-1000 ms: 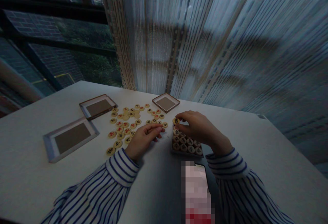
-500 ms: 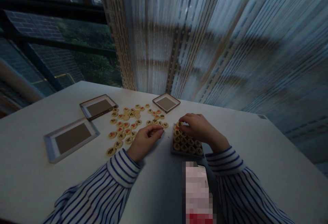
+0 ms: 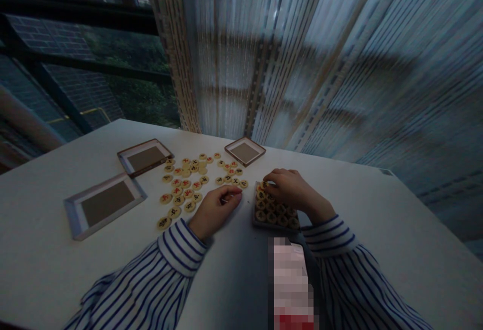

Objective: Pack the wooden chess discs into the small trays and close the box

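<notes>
The right hand (image 3: pixel 292 191) reaches over the far left corner of a shallow rectangular box (image 3: pixel 275 227) filled with rows of round, pale wooden discs. Its fingers are bent, the thumb and index finger only slightly apart, and their tips touch a round wooden disc with a dark character (image 3: pixel 264 184) at that corner; whether they pinch it or merely press it, I cannot tell. The left hand (image 3: pixel 215 210) is near the middle of the white table (image 3: pixel 377 234), its fingers curled and its thumb tip close against the index finger; the inside of the palm is hidden. Just beyond it and to its left lie loose wooden discs with red or black characters (image 3: pixel 187 193). A brown-rimmed rectangular tray (image 3: pixel 145 158) lies towards the table's far left corner, and a smaller brown-rimmed tray (image 3: pixel 245 152) near the far edge.
</notes>
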A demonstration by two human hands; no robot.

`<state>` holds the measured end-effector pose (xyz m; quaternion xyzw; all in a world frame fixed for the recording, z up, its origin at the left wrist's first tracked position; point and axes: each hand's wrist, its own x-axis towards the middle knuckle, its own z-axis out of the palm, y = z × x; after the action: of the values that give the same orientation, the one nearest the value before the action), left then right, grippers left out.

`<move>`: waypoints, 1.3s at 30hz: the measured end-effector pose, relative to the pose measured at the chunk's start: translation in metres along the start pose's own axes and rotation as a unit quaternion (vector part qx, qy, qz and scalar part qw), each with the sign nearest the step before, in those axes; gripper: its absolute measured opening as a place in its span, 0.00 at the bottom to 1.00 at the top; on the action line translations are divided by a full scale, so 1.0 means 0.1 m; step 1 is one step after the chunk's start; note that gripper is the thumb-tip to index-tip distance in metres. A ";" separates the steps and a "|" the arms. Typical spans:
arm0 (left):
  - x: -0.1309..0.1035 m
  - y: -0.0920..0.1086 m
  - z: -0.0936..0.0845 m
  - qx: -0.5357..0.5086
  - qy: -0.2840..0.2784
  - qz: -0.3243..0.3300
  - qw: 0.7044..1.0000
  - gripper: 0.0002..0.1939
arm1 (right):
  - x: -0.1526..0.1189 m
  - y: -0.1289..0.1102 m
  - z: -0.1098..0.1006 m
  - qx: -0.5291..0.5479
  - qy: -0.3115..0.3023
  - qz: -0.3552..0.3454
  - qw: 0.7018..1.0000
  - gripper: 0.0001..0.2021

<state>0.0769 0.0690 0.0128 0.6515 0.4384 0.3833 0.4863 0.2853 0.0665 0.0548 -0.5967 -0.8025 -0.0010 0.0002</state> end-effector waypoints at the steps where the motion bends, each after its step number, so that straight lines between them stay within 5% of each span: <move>1: 0.00 0.00 0.00 0.004 -0.001 0.000 1.000 0.11 | 0.00 0.00 0.00 0.000 0.001 -0.001 1.000 0.14; 21: 0.00 -0.06 0.03 0.089 -0.042 0.003 0.995 0.15 | 0.07 0.02 -0.06 -0.024 -0.068 -0.001 0.997 0.16; 39: -0.02 -0.03 0.04 0.119 -0.052 0.009 0.992 0.14 | 0.08 0.04 0.00 -0.006 -0.056 -0.012 0.998 0.15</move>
<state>0.0797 0.0667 0.0086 0.7275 0.4489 0.2984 0.4244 0.2863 0.0756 0.0547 -0.5864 -0.8081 0.0279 -0.0486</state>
